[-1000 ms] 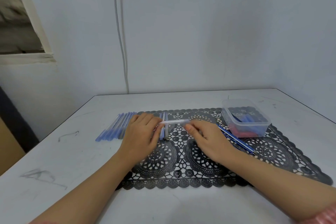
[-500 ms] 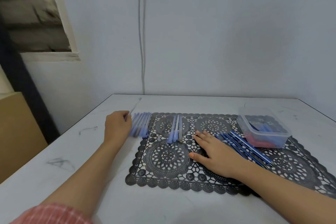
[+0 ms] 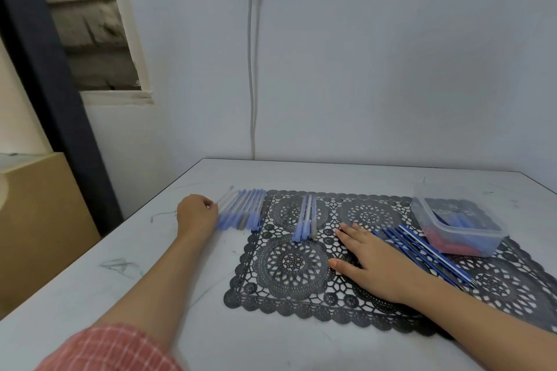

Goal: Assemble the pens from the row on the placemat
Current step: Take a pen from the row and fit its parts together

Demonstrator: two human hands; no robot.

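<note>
Left hand (image 3: 196,214) pinching clear pen (image 3: 224,199) at 9 o'clock of pen pile (image 3: 244,211), pile off mat's (image 3: 289,265) 10 o'clock corner, right hand (image 3: 370,256) flat, empty, on mat, three pens (image 3: 306,220) at its 11 o'clock

Left hand (image 3: 197,215): I see it at the near end of the pen row (image 3: 241,211), which lies on the worktop (image 3: 135,280) just off the left edge of the placemat (image 3: 286,265). Its fingers are curled, but it is too blurred for me to tell whether it grips anything.
Right hand (image 3: 373,259): flat on the placemat, fingers spread.
Three pens (image 3: 306,221): side by side on the placemat, between the hands.
Blue refills (image 3: 422,253): fanned beside the right hand, near the clear container (image 3: 458,229).
</note>
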